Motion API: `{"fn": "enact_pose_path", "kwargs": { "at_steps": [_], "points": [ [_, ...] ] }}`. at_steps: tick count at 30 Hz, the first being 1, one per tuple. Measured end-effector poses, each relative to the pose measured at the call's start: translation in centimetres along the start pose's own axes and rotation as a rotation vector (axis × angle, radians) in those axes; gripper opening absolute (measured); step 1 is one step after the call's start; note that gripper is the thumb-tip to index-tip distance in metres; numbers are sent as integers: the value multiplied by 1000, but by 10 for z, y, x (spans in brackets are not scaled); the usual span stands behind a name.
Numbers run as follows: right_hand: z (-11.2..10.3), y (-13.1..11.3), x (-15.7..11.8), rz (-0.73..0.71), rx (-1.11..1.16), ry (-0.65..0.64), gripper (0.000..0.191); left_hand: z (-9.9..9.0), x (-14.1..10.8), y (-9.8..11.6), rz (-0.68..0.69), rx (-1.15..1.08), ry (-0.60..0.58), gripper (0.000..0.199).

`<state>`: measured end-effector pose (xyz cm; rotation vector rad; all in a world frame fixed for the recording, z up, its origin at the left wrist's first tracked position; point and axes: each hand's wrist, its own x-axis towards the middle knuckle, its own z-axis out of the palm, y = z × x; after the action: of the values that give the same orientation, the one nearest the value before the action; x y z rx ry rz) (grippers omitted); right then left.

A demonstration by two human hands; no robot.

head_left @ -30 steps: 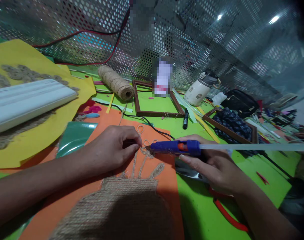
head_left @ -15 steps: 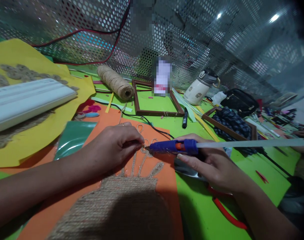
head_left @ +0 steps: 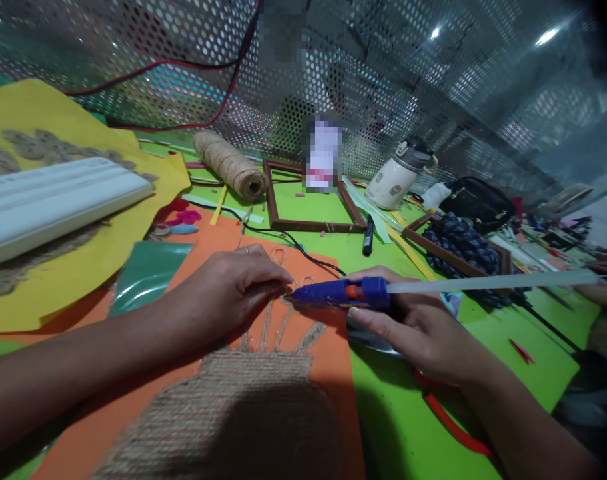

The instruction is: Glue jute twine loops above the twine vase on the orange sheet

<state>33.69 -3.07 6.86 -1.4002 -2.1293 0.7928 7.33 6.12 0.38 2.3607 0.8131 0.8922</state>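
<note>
My right hand is wrapped round a blue hot glue gun, with a long translucent glue stick jutting from its back end. The gun's nozzle points left, close to the fingertips of my left hand. Those fingers are pinched on jute twine, whose tip is mostly hidden. Beneath both lies an orange sheet bearing a vase shape of glued twine rows. Twine stems, a leaf and looped flower outlines rise from the vase.
Behind stand a roll of twine, a brown wooden frame and a white bottle. A black marker lies beside the frame. Red-handled pliers or scissors rest below my right wrist. A white power bank-like box sits on yellow paper.
The glue gun has shifted slightly left, its nozzle dipping nearer the left fingertips. My left hand has edged a little to the right, still pinched.
</note>
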Motion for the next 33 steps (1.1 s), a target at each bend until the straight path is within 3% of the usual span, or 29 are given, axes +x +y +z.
{"fn": "enact_pose_path", "kwargs": {
  "at_steps": [10,25,33],
  "points": [
    [-2,2,-1,-5,-5,-15,22,1,5,-7,161,77,-17,29],
    [-1,-1,0,-29,-7,-12,18,0,5,-8,130,75,-59,32],
    [-3,-9,1,-163,-107,-61,20,1,4,-11,168,119,-33,33]
  ]
}}
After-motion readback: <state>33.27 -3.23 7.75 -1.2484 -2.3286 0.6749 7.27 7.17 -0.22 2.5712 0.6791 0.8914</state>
